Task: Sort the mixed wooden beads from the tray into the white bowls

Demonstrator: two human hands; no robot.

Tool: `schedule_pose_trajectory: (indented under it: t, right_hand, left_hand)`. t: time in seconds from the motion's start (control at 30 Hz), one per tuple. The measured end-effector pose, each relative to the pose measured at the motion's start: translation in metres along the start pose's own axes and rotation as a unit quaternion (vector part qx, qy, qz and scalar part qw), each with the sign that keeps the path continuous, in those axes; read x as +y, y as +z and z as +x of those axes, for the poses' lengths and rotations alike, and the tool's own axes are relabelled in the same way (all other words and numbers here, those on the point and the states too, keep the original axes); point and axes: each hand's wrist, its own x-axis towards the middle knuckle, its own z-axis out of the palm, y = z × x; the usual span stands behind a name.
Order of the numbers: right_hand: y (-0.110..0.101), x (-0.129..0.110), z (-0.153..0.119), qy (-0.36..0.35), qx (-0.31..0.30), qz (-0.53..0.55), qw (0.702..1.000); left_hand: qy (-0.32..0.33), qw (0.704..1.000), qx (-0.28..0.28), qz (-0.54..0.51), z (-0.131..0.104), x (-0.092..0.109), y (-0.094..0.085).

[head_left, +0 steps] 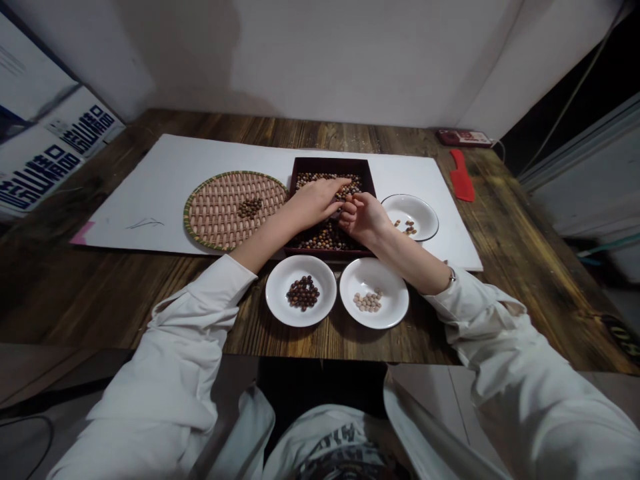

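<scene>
A dark red box [333,254] full of small mixed round beads [323,237] sits between my arms. My left hand [319,200] lies over the box with its fingers stretched out across the beads. Beside it, my right hand [364,217] is curled, fingertips pinched together above the beads; what they hold, if anything, is too small to make out. On the left a round woven tray [210,210] bears a small heap of brownish-green beads [250,208]. Nearer me, one white bowl [274,295] contains dark brown beads [303,293], another [397,303] pale beads [369,300].
A third white bowl [425,217], right of the box, has a few brown pieces. A white board [135,193] lies under the box and tray. At the right are a red cleaver-shaped object [462,179] and a phone-like device [464,138]. Printed cartons [45,153] stand left.
</scene>
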Motion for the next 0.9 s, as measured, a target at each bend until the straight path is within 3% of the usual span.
schedule_pose_trajectory:
  t: [0.63, 0.9]
  right_hand:
    - [0.0048, -0.0013, -0.0053, 0.000, -0.016, -0.007, 1.000]
    - [0.0040, 0.0011, -0.0019, -0.016, -0.026, -0.017, 0.999]
  left_hand:
    - [0.002, 0.996, -0.078, 0.053, -0.0008, 0.0016, 0.0004]
    - [0.016, 0.994, -0.084, 0.073, 0.0003, -0.0026, 0.0067]
